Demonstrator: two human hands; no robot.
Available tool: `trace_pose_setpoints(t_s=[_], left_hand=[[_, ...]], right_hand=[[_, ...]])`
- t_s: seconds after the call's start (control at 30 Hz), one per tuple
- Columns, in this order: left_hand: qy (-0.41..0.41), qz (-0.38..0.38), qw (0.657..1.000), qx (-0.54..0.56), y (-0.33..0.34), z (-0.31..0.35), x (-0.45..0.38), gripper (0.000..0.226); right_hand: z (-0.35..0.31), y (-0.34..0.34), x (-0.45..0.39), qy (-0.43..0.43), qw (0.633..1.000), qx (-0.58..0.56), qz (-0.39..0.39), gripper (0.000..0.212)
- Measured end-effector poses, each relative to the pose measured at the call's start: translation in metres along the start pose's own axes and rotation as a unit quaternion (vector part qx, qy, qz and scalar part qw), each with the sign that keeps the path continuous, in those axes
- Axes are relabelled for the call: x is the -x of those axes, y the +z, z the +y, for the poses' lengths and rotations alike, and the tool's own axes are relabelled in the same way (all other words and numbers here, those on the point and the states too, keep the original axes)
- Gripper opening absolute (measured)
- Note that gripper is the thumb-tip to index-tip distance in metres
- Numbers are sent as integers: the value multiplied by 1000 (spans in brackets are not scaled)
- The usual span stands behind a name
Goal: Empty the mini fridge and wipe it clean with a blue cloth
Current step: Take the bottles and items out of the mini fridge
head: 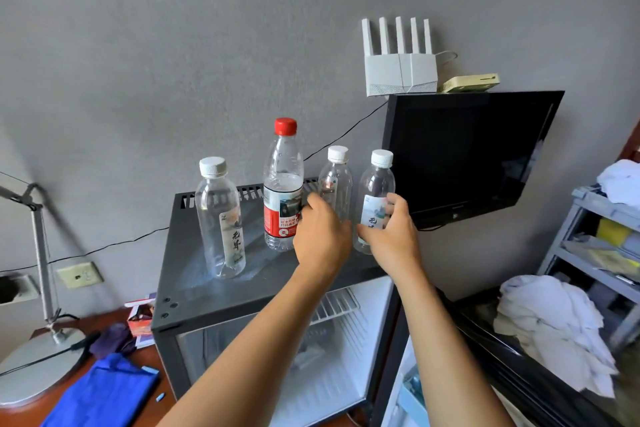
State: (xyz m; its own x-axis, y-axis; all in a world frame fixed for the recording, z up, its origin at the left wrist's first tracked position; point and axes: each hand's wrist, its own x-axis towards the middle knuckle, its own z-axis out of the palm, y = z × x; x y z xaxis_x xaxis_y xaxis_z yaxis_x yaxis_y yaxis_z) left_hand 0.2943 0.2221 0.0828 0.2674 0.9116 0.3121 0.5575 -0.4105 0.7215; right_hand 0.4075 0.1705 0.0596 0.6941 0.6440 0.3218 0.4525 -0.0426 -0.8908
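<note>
Now setting bottles upright on the mini fridge [194, 291] top: right hand [391, 236] curling round the bottle [375, 198] at its twelve o'clock. Left hand [320, 236] touching, perhaps gripping, another bottle [335, 180], also at twelve o'clock, grip unclear.

The white-capped bottle [220, 218] label reads "毛尖"; other labels stay illegible.

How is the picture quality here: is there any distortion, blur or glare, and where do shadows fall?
Head view: wide-angle bending curves the TV and the lamp at the edges; the cloth and forearms near the bottom look soft; the bottles are fairly sharp; a pale sheen lies on the fridge top; soft daylight casts faint shadows on the wall.
</note>
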Motion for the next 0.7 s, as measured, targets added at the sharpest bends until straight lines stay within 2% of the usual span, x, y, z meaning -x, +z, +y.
trace_pose_setpoints(t_s=[0.33,0.43,0.53,0.7], left_hand=[[-9,11,1000,-6,5,-4,-2,51],[-13,-1,1000,-8,6,-7,-1,57],[-18,-30,999,-23,6,-11,3,68],[-1,-85,995,-53,-2,-15,23,72]], right_hand=[[-1,-1,0,8,1000,-5,-13,81],[-1,-1,2,3,1000,-4,-8,90],[-3,-3,8,-2,1000,-1,30,98],[-14,-8,36,-48,992,-10,115,88]])
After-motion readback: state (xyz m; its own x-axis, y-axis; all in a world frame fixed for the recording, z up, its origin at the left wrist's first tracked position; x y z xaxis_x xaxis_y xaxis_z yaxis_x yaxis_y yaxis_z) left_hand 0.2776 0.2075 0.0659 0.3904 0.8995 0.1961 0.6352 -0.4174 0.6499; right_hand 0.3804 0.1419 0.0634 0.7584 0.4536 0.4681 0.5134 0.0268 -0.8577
